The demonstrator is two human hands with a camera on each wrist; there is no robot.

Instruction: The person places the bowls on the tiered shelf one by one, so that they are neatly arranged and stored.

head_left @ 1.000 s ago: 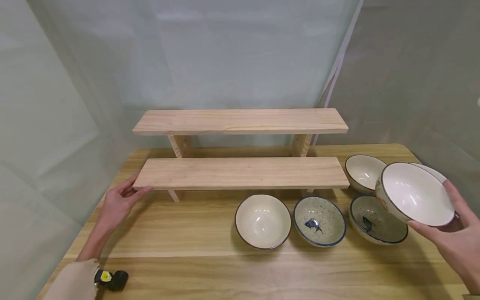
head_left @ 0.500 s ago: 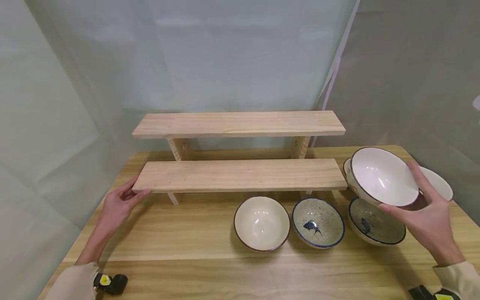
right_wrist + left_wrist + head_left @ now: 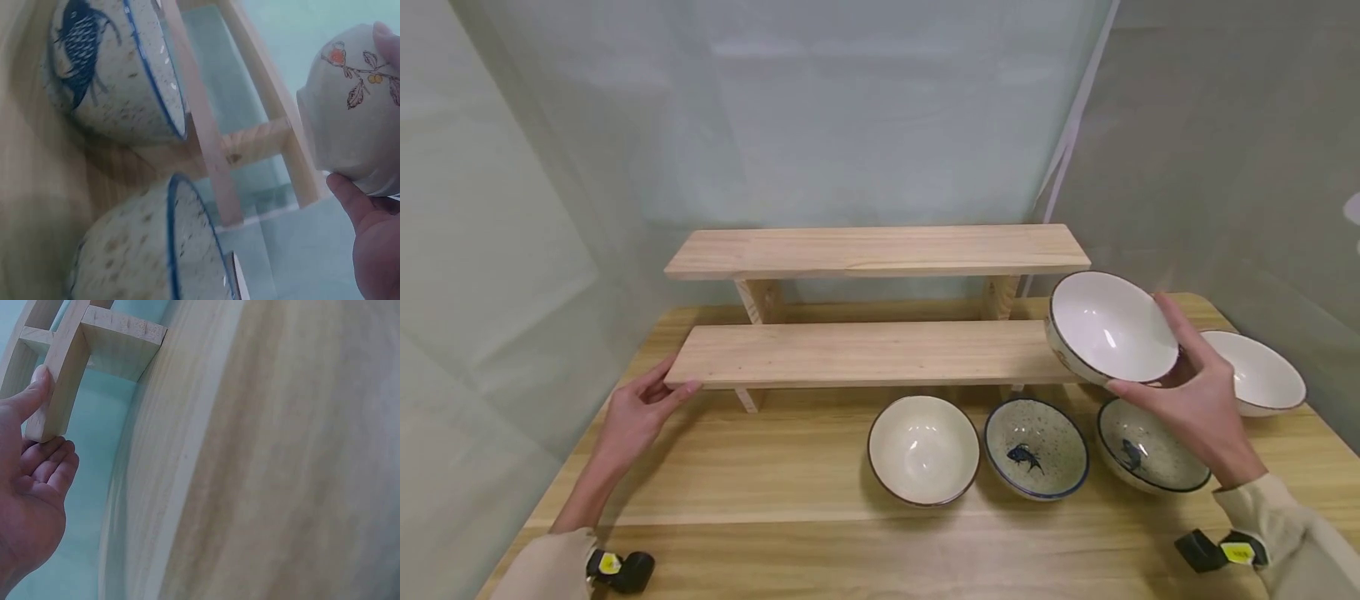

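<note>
Left hand (image 3: pixel 634 417): pinching the 9 o'clock end of the lower board (image 3: pixel 850 357), thumb at the front edge, other fingers curled at the end
Right hand (image 3: pixel 1198 404): pinching the white bowl (image 3: pixel 1112 325), thumb at the bowl's 6 o'clock, fingers between its 2 and 3 o'clock
Held bowl: raised off the table (image 3: pixel 760 475) at the shelf's 3 o'clock, tilted with its mouth toward the head camera; it overlaps the lower board's end in that view, touching or apart I cannot tell
Bowl's outside: a painted sprig (image 3: pixel 356 97) with leaves and an orange flower, seen from the right wrist
Shelf (image 3: pixel 876 330): plain wood, upper board (image 3: pixel 880 252) at 12 o'clock from the lower one
Brown-rimmed bowl (image 3: pixel 923 450): cream, upright on the table, at 8 o'clock from the held bowl
Blue-rimmed fish bowl (image 3: pixel 1036 448): speckled, at 7 o'clock, just beside the cream one
Other fish bowl (image 3: pixel 1150 454): between 5 and 6 o'clock, partly hidden by the right hand
Second white bowl (image 3: pixel 1255 371): between 3 and 4 o'clock, beyond the right hand
Sleeves: beige, left sleeve (image 3: pixel 546 567) at 7 o'clock in the head view, right sleeve (image 3: pixel 1292 529) near 4 o'clock
</note>
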